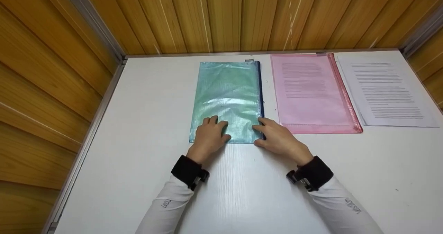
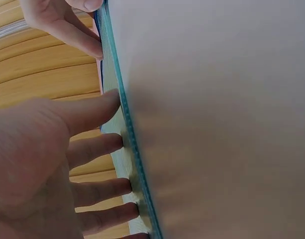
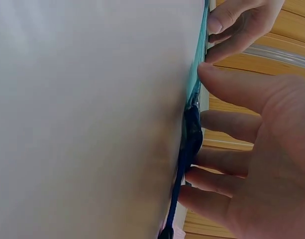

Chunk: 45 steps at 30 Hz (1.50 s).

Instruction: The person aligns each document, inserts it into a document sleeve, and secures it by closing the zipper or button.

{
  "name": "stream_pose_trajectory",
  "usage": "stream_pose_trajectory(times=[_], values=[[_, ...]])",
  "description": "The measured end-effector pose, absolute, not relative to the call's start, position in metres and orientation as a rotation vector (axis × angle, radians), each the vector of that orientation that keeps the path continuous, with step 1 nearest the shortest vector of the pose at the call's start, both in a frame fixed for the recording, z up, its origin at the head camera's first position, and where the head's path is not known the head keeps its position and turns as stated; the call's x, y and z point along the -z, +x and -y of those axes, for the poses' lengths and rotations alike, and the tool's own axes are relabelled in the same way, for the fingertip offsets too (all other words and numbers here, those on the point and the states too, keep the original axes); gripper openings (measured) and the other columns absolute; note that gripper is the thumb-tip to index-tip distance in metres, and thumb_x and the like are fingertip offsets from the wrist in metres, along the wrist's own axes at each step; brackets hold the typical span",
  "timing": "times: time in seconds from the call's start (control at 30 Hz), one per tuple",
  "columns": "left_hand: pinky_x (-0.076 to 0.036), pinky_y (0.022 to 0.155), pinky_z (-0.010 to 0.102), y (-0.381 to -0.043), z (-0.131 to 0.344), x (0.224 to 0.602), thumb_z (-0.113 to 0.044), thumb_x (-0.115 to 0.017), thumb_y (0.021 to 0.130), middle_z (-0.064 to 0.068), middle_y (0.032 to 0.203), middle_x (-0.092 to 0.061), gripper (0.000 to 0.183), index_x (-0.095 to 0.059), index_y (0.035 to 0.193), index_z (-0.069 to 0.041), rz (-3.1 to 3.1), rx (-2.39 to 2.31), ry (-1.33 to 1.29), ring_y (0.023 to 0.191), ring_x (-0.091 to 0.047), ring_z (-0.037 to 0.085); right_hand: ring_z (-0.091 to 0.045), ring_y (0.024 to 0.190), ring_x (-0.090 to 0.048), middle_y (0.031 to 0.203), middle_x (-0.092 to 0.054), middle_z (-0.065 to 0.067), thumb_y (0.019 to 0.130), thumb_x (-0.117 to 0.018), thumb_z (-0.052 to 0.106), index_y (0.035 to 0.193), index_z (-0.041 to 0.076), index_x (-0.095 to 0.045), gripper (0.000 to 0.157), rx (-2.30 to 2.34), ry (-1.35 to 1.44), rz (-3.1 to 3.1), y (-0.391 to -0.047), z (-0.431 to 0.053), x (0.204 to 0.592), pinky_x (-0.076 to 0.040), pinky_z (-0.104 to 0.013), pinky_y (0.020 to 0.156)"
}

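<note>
A translucent green-blue zip pouch (image 1: 226, 88) lies flat on the white table, its dark blue zipper edge (image 1: 260, 88) along the right side. My left hand (image 1: 209, 135) rests on the pouch's lower left part, fingers spread and thumb close to the near edge. At the lower right corner my right hand (image 1: 282, 137) touches the zipper edge with its fingertips. In the right wrist view, the blue zipper (image 3: 192, 132) bulges a little beside the extended fingers (image 3: 224, 159). The left wrist view shows the left fingers (image 2: 100, 191) straight against the pouch's surface.
To the right lies a pink zip pouch (image 1: 308, 113) with a printed sheet showing through it and a red zipper edge. Beyond it are white printed papers (image 1: 391, 88). Wood-patterned panels (image 1: 221, 19) stand behind the table and at both sides.
</note>
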State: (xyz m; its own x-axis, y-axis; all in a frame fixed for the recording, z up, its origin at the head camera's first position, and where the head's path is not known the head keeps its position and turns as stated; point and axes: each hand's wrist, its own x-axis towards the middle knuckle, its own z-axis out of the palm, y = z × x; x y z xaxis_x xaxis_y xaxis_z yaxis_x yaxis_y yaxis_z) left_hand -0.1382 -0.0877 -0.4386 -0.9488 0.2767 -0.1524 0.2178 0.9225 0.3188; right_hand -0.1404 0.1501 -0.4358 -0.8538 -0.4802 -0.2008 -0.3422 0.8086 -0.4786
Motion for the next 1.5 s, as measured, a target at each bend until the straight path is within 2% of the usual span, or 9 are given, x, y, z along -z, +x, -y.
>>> stream_pose_trajectory(times=[0.27, 0.43, 0.57, 0.7, 0.87, 1.0, 1.2, 1.37, 1.5], values=[[-0.054, 0.094, 0.052, -0.152, 0.088, 0.434, -0.039, -0.068, 0.092, 0.017, 0.148, -0.046, 0.053, -0.057, 0.139, -0.017, -2.807, -0.413, 0.306, 0.138, -0.042, 0.039, -0.046, 0.140, -0.042, 0.152, -0.042, -0.027, 0.091, -0.068, 0.023, 0.137, 0.004, -0.058, 0.051, 0.555, -0.584, -2.730, -0.147, -0.140, 0.435, -0.038, -0.060, 0.111], [-0.054, 0.094, 0.052, -0.160, 0.088, 0.434, -0.038, -0.069, 0.091, 0.017, 0.149, -0.045, 0.055, -0.057, 0.140, -0.017, -2.794, -0.409, 0.286, 0.139, -0.041, 0.039, -0.045, 0.132, -0.051, 0.146, -0.049, -0.027, 0.092, -0.067, 0.020, 0.132, 0.005, -0.062, 0.043, 0.507, -0.571, -2.826, -0.144, -0.133, 0.439, -0.048, -0.062, 0.100], [-0.054, 0.094, 0.052, -0.163, 0.089, 0.434, -0.039, -0.070, 0.090, 0.017, 0.148, -0.047, 0.055, -0.058, 0.139, -0.017, -2.803, -0.389, 0.290, 0.137, -0.042, 0.038, -0.045, 0.128, -0.055, 0.145, -0.051, -0.028, 0.091, -0.067, 0.020, 0.130, 0.005, -0.064, 0.041, 0.487, -0.566, -2.863, -0.137, -0.132, 0.440, -0.051, -0.062, 0.093], [-0.054, 0.094, 0.052, -0.164, 0.090, 0.433, -0.039, -0.070, 0.090, 0.018, 0.147, -0.047, 0.054, -0.059, 0.138, -0.017, -2.810, -0.390, 0.292, 0.137, -0.043, 0.039, -0.046, 0.127, -0.056, 0.146, -0.049, -0.029, 0.092, -0.065, 0.021, 0.131, 0.005, -0.064, 0.042, 0.488, -0.564, -2.844, -0.132, -0.133, 0.439, -0.052, -0.061, 0.092], [-0.054, 0.093, 0.052, -0.164, 0.091, 0.434, -0.039, -0.071, 0.090, 0.018, 0.148, -0.047, 0.053, -0.060, 0.137, -0.017, -2.811, -0.413, 0.288, 0.137, -0.043, 0.039, -0.046, 0.131, -0.052, 0.150, -0.044, -0.028, 0.094, -0.061, 0.025, 0.136, 0.008, -0.060, 0.046, 0.538, -0.555, -2.766, -0.131, -0.140, 0.435, -0.048, -0.061, 0.099], [-0.054, 0.093, 0.052, -0.165, 0.092, 0.434, -0.039, -0.071, 0.090, 0.018, 0.148, -0.046, 0.053, -0.060, 0.137, -0.017, -2.811, -0.423, 0.277, 0.138, -0.042, 0.039, -0.045, 0.135, -0.050, 0.151, -0.044, -0.025, 0.096, -0.059, 0.028, 0.139, 0.009, -0.058, 0.047, 0.621, -0.538, -2.718, -0.130, -0.151, 0.431, -0.043, -0.059, 0.107], [-0.054, 0.093, 0.053, -0.164, 0.093, 0.433, -0.039, -0.071, 0.090, 0.018, 0.148, -0.046, 0.054, -0.060, 0.137, -0.017, -2.810, -0.429, 0.274, 0.137, -0.042, 0.039, -0.043, 0.132, -0.053, 0.142, -0.056, -0.022, 0.098, -0.061, 0.026, 0.136, 0.006, -0.060, 0.043, 0.786, -0.551, -2.772, -0.131, -0.180, 0.423, -0.042, -0.057, 0.109], [-0.055, 0.091, 0.052, -0.164, 0.094, 0.433, -0.040, -0.071, 0.090, 0.017, 0.149, -0.046, 0.054, -0.059, 0.137, -0.018, -2.813, -0.405, 0.266, 0.137, -0.042, 0.038, -0.040, 0.116, -0.065, 0.130, -0.066, -0.021, 0.097, -0.063, 0.016, 0.128, 0.001, -0.065, 0.034, 0.992, -0.527, -2.857, -0.134, -0.211, 0.411, -0.054, -0.053, 0.094], [-0.055, 0.090, 0.052, -0.165, 0.093, 0.432, -0.041, -0.072, 0.089, 0.017, 0.149, -0.045, 0.055, -0.059, 0.137, -0.018, -2.808, -0.409, 0.268, 0.138, -0.041, 0.038, -0.042, 0.110, -0.067, 0.121, -0.069, -0.023, 0.098, -0.060, 0.010, 0.122, -0.002, -0.067, 0.028, 1.109, -0.482, -2.970, -0.137, -0.242, 0.403, -0.056, -0.052, 0.086]])
